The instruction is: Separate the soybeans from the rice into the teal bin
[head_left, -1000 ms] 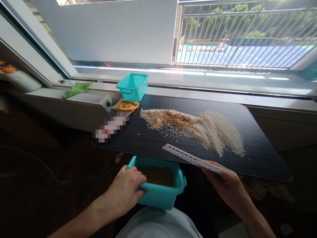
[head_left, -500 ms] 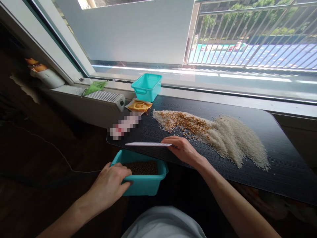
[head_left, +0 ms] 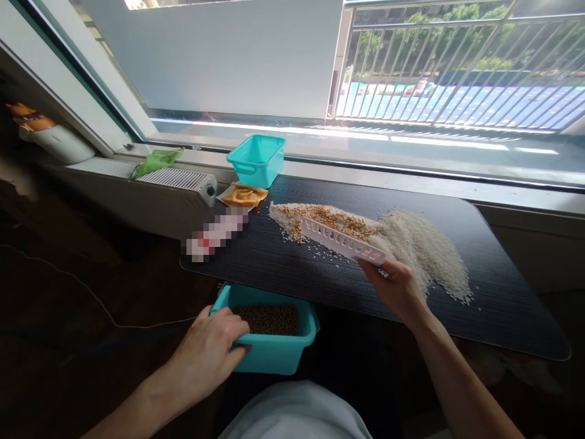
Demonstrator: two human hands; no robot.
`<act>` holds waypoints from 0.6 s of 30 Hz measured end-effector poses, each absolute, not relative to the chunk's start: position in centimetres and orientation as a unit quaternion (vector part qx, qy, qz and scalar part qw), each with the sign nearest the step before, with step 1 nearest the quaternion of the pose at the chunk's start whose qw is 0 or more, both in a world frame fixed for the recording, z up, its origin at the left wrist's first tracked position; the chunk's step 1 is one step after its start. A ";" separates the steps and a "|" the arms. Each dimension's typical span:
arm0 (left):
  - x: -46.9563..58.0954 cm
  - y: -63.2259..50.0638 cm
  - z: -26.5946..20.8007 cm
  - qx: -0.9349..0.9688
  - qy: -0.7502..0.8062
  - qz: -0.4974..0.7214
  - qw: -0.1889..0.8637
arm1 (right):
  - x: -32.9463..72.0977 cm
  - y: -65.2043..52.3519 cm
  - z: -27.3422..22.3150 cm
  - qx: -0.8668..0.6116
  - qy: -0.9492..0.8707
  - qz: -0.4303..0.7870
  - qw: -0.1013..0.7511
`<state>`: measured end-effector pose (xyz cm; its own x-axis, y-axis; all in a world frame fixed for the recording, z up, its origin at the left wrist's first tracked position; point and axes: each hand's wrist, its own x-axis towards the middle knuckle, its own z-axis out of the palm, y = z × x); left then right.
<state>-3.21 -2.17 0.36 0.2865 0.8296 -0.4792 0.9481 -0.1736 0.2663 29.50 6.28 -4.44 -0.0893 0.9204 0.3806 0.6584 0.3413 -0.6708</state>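
My left hand [head_left: 217, 338] grips the near left rim of a teal plastic bin [head_left: 274, 356], held below the table's front edge. Small brown grains [head_left: 269, 319] cover the bin's bottom. In my right hand [head_left: 402, 283] is a flat white plastic piece with a row of slots [head_left: 338, 241], pinched at its right end and tilted. It is over the front of a long pile of white rice [head_left: 425, 250]; whether it touches the pile I cannot tell. Yellow-orange grains [head_left: 329, 214] lie mixed on the pile's left part.
Behind, at the window, stands a second teal bin [head_left: 256, 161]. An orange-yellow packet [head_left: 244, 195] and a blurred pinkish item [head_left: 214, 235] lie on the left of the dark table [head_left: 292, 274]. A radiator [head_left: 178, 183] with a green cloth [head_left: 158, 163] adjoins the table.
My right hand has moved right with the slotted piece, which has gone from edge-on above the bin to tilted over the pile. The left hand still holds the bin.
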 end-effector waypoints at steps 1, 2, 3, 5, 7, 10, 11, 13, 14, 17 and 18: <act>-3.0 -2.1 0.3 0.760 0.584 -0.113 0.263 | 29.5 6.5 -4.6 -0.553 -0.717 0.165 0.390; -2.8 -2.1 0.3 0.761 0.581 -0.114 0.263 | 29.5 6.6 -4.7 -0.552 -0.717 0.167 0.390; -2.7 -2.1 0.3 0.762 0.580 -0.115 0.263 | 29.5 6.7 -4.7 -0.548 -0.719 0.170 0.391; -2.5 -2.0 0.3 0.762 0.580 -0.117 0.264 | 29.4 6.6 -4.6 -0.538 -0.726 0.178 0.390; -2.5 -2.0 0.3 0.762 0.579 -0.116 0.266 | 29.4 6.4 -4.5 -0.538 -0.728 0.184 0.383; -2.5 -2.1 0.3 0.764 0.578 -0.108 0.266 | 29.5 6.4 -4.5 -0.552 -0.721 0.180 0.378; -2.6 -2.1 0.3 0.764 0.578 -0.107 0.265 | 29.6 6.5 -4.5 -0.554 -0.719 0.177 0.381; -2.6 -2.1 0.2 0.765 0.577 -0.105 0.267 | 29.7 6.6 -4.6 -0.550 -0.721 0.178 0.382; -2.6 -2.1 0.2 0.765 0.576 -0.105 0.269 | 29.7 6.7 -4.7 -0.547 -0.724 0.181 0.379; -2.6 -2.1 0.2 0.765 0.575 -0.099 0.272 | 29.7 6.9 -4.8 -0.548 -0.727 0.186 0.370; -2.5 -2.1 0.2 0.765 0.576 -0.096 0.272 | 29.7 7.0 -4.9 -0.550 -0.725 0.185 0.371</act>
